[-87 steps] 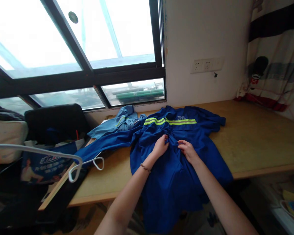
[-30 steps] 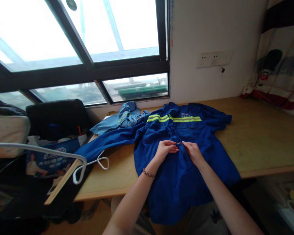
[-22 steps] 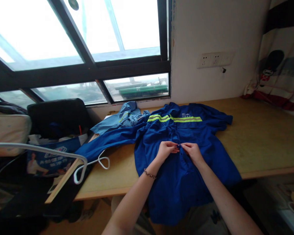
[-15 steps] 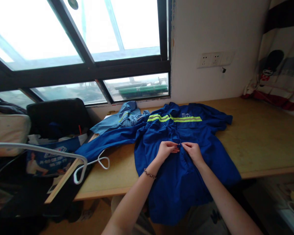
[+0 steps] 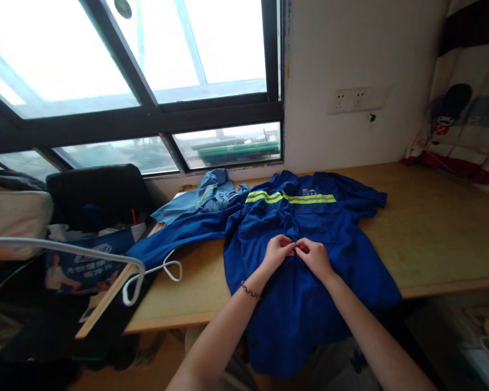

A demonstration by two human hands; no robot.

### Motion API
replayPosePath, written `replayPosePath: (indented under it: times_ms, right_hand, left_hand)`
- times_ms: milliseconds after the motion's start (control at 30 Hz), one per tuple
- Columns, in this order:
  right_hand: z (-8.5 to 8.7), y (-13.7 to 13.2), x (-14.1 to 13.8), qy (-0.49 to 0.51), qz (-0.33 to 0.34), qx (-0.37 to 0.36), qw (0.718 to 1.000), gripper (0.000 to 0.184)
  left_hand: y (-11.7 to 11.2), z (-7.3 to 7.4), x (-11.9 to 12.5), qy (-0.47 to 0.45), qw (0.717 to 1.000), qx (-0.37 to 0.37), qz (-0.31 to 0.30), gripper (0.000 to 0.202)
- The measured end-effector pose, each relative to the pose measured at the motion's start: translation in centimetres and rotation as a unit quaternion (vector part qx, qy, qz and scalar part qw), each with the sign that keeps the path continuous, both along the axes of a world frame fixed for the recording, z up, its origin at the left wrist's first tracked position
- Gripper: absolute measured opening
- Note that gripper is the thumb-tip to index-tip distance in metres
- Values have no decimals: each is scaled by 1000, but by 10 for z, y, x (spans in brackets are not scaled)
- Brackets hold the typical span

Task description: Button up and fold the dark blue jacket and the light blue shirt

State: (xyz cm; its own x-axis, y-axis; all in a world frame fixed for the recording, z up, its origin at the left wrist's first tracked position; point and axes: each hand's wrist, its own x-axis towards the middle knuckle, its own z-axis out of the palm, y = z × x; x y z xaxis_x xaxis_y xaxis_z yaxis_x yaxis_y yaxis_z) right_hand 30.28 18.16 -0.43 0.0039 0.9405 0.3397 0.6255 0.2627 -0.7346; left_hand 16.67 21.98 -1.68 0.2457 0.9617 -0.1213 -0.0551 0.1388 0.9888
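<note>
A blue work jacket (image 5: pixel 330 239) with yellow-green reflective strips lies front side up, its lower part hanging over the near table edge. At the middle of its front opening, my left hand (image 5: pixel 277 252) pinches the cloth edge. My right hand (image 5: pixel 313 256) pinches the same spot from the other side, so the fingertips of both hands meet. Whatever small part sits between the fingertips is hidden. One sleeve stretches out to the left; the other is at the far right.
A lighter blue garment (image 5: pixel 187 202) lies on the wooden table (image 5: pixel 440 233) beside the jacket. A white bent tube (image 5: pixel 85 251) crosses from the left in front of a printed bag (image 5: pixel 93 260). A window and a wall with sockets (image 5: pixel 356 100) stand behind.
My right hand has shifted slightly left and down, closing the small gap to my left hand. The fingertips now touch. The jacket lies as before.
</note>
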Motion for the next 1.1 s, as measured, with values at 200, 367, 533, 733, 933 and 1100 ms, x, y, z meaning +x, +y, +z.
replayPosePath:
  times_ms: [200, 367, 533, 733, 933, 1100]
  right_hand:
    - [0, 2, -1, 40, -5, 2, 999, 12]
    - [-1, 3, -1, 102, 9, -15, 995, 13]
    - [-4, 6, -2, 156, 25, -37, 987, 17]
    - [-6, 9, 1, 201, 57, -82, 974, 22]
    - [-5, 9, 2, 250, 68, -132, 957, 28]
    - [-3, 10, 5, 343, 99, -241, 902, 34]
  left_hand:
    - [0, 0, -1, -40, 999, -18, 21, 26]
    - [-3, 7, -2, -83, 995, -55, 23, 32]
    - [-4, 6, -1, -109, 991, -73, 24, 38]
    - [-2, 1, -1, -162, 983, -87, 6, 42]
    - [-3, 13, -2, -96, 995, -20, -15, 42]
    - [-2, 17, -2, -60, 995, 33, -70, 42]
